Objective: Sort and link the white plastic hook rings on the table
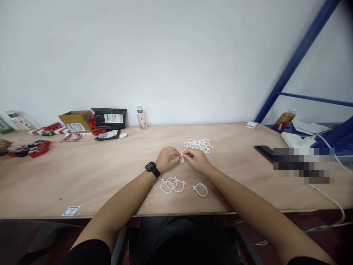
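Observation:
Over the middle of the wooden table, my left hand (167, 158) and my right hand (196, 159) meet fingertip to fingertip. Both pinch a small white ring (182, 159), which hangs between them. Just behind my right hand lies a pile of white rings (199, 144). Nearer the front edge, several overlapping white rings (170, 184) lie by my left wrist. A single white ring (201, 190) with a small knot-like end rests apart, to their right. My fingers partly cover the held ring.
At the back left are a cardboard box (75, 121), black packages (110, 118) and a bottle (142, 118). Red and dark items (38, 148) lie far left beside another person's hand (4, 145). A phone (264, 152), white cable (329, 200) and blue frame (298, 60) are right.

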Demonstrator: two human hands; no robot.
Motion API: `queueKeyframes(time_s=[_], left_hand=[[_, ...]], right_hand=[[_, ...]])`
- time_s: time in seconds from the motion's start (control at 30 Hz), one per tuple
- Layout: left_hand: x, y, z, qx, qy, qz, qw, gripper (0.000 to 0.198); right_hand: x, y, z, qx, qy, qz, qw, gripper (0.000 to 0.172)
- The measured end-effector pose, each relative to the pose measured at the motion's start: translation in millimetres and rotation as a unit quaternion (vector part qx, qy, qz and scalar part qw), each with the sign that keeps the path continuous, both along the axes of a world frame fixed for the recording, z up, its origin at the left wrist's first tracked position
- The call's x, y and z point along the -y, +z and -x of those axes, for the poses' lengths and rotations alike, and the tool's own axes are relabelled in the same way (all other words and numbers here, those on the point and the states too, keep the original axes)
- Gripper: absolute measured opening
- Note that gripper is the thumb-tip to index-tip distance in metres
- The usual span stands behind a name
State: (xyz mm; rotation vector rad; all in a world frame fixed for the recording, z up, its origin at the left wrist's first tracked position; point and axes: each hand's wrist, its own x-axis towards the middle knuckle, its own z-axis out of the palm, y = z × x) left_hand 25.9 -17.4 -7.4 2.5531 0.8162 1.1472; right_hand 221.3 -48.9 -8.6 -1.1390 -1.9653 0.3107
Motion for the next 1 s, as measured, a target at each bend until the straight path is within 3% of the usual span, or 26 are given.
queueKeyframes(time_s=[0.17, 0.3, 0.47, 0.6, 0.7, 0.8, 0.9, 1.0], left_hand=[[0.4, 2.1, -1.8, 0.003, 0.007, 0.0, 1.0, 0.015], [-3.3, 8.5, 6.0, -0.009, -0.014, 0.018, 1.0, 0.016], [-1.3, 20.6, 15.8, -0.032, -0.053, 0.05, 0.997, 0.027], [19.6, 24.1, 2.4, -0.087, -0.136, 0.022, 0.987, 0.048], [43.0, 19.5, -16.0, -0.136, -0.214, -0.018, 0.967, 0.052], [57.7, 9.8, -30.5, -0.175, -0.25, -0.04, 0.952, 0.05], [52.6, -0.9, -34.8, -0.217, -0.255, -0.046, 0.941, 0.042], [31.9, -8.2, -29.0, -0.223, -0.209, -0.05, 0.951, 0.034]], right_hand=[[0.6, -1.5, 3.3, -0.012, -0.009, -0.004, 1.0, 0.014], [-0.8, 1.2, -0.9, 0.037, -0.02, -0.041, 0.998, 0.015], [-8.2, 9.2, -20.4, 0.109, -0.136, -0.086, 0.981, 0.015], [-15.2, 10.4, -31.9, 0.137, -0.198, -0.011, 0.97, 0.015], [-18.4, 8.3, -32.6, 0.126, -0.206, 0.041, 0.97, 0.016], [-19.3, 6.6, -30.8, 0.114, -0.205, 0.056, 0.97, 0.016], [-18.6, 6.4, -29.6, 0.106, -0.201, 0.059, 0.972, 0.017], [-17.9, 6.4, -28.6, 0.098, -0.193, 0.06, 0.974, 0.018]])
